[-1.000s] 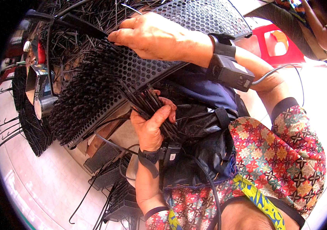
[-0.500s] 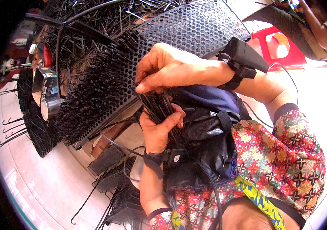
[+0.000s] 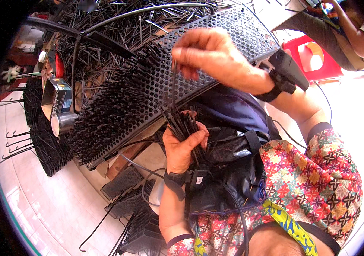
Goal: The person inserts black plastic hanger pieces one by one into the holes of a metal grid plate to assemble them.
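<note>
The left hand is clenching a bundle of black pins, their long axis running up toward the perforated panel. The right hand, directly above and nearer the panel, is pinching one pin, hanging almost vertical over the bundle.

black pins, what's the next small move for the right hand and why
Probably lower the pin pinched by the right hand into an open hole of the perforated panel. Its lower rows already bristle with pins, the upper holes look empty, and the left hand holds a bundle of pins ready.
</note>
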### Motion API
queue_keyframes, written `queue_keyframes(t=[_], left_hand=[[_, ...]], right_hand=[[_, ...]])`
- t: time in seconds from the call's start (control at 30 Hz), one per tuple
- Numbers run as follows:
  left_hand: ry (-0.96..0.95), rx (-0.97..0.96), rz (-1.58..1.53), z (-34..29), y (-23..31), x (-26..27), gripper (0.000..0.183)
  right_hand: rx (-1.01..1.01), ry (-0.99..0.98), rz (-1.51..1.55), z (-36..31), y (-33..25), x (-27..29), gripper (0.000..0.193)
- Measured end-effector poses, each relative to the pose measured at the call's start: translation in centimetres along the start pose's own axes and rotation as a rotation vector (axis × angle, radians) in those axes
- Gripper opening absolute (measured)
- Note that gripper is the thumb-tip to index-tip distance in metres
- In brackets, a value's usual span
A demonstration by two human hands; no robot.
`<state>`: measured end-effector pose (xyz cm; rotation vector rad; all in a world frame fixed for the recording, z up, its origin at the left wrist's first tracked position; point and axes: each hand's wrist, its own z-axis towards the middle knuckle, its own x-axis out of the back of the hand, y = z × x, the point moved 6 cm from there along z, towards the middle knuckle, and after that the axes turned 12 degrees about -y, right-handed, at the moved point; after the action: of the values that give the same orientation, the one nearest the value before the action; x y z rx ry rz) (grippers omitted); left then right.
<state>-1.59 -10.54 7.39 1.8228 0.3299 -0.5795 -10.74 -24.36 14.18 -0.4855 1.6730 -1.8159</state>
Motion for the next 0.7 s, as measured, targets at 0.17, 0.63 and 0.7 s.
queue_keyframes(t=[0.17, 0.63, 0.7], left_hand=[[0.015, -0.01, -0.003, 0.2, -0.2, 0.4, 0.047], [0.115, 0.026, 0.072, -0.1, -0.3, 0.3, 0.046], [0.076, 0.021, 0.042, 0.4, 0.2, -0.9, 0.046]], right_hand=[[0.364, 0.208, -0.358, 1.8, -1.8, 2.1, 0.012], [0.711, 0.201, -0.937, 1.7, -2.3, -0.1, 0.015], [0.655, 0.141, -1.021, 1.3, -3.3, 0.1, 0.016]])
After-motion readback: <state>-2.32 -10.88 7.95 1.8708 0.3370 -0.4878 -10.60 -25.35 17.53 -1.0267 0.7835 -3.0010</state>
